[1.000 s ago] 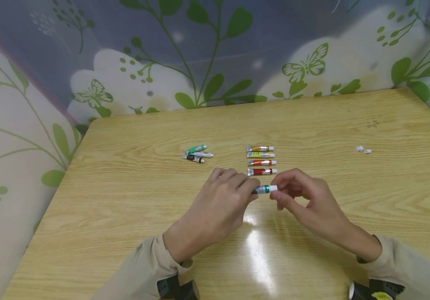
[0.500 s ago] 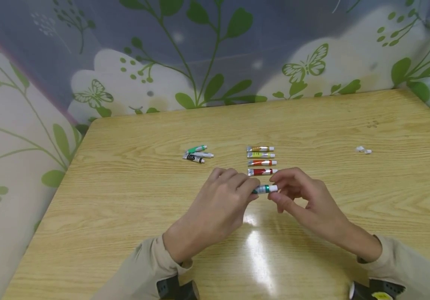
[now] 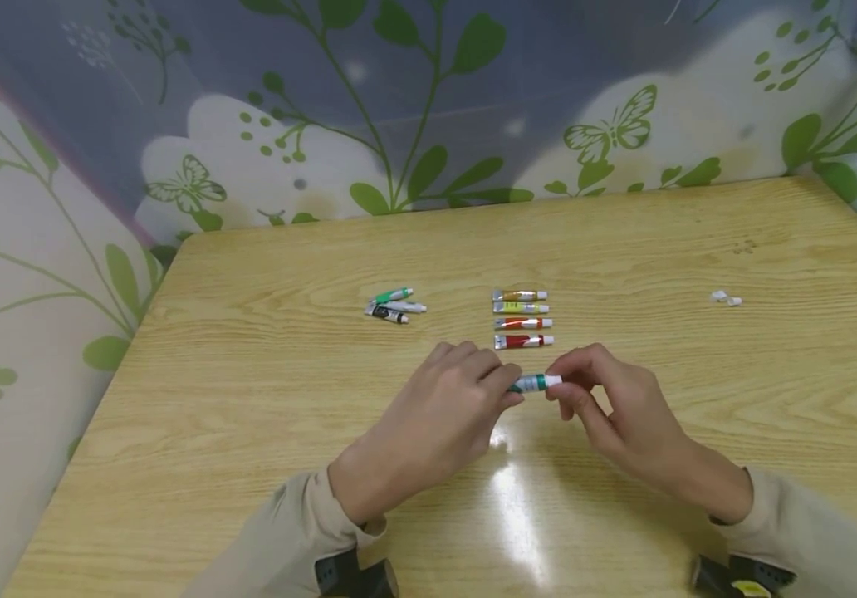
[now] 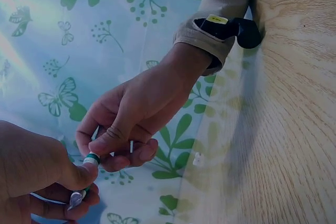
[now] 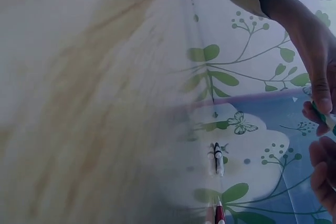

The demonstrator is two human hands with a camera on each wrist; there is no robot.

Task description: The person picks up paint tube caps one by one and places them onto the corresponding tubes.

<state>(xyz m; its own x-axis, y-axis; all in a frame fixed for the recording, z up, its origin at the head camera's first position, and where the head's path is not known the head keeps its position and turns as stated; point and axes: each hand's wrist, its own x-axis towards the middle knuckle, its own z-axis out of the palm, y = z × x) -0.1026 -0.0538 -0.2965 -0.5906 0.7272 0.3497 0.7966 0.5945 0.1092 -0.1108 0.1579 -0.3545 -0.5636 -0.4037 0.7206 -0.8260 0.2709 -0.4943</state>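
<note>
Between my hands is a small green-banded paint tube (image 3: pixel 530 383) with a white cap (image 3: pixel 554 380), held above the table in the head view. My left hand (image 3: pixel 439 411) pinches the tube's body, its fingers covering the crimped end. The thumb and fingertips of my right hand (image 3: pixel 630 407) pinch the cap. In the left wrist view the tube's green collar (image 4: pixel 92 158) shows between the two hands, and its silver tail (image 4: pixel 75 200) pokes out below my left hand (image 4: pixel 39 166). The right wrist view catches only part of both hands at its right edge.
Beyond my hands lie paint tubes in a column: ochre (image 3: pixel 520 296), yellow (image 3: pixel 521 308), orange-red (image 3: pixel 522 324) and dark red (image 3: pixel 524 341). A loose pile with a light green tube (image 3: pixel 393 296) and a black tube (image 3: pixel 387 314) is further left. Small white pieces (image 3: pixel 726 298) lie far right.
Both hands have shifted slightly right and nearer with the tube. My right fingertips, looser around the cap half a second ago, now pinch it.
</note>
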